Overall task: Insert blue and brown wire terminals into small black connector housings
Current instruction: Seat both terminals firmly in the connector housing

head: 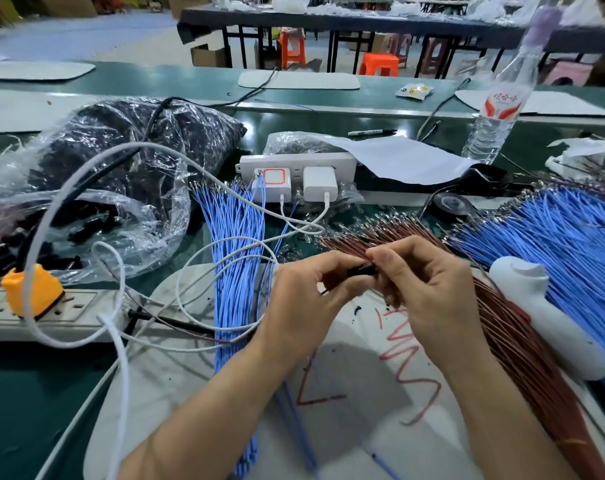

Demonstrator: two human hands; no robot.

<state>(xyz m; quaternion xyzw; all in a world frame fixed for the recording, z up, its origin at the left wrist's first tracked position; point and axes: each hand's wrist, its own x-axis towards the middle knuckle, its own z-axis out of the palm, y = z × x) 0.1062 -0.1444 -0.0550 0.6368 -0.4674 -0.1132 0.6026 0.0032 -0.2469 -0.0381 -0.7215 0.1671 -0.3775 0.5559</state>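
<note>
Between left hand point(308, 299) and right hand point(429, 296), pinched: a slim black housing point(360, 270).

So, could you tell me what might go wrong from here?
The housing is pinched between the left hand and right hand; it may slip. White cables loop near the left forearm and could snag. The bottle stands near the power strip; a knock might spill water there.

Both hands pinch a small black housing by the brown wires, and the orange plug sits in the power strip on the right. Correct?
No: the head view shows the orange plug in the power strip on the left. The left hand and right hand do pinch the small black housing by the brown wires.
</note>
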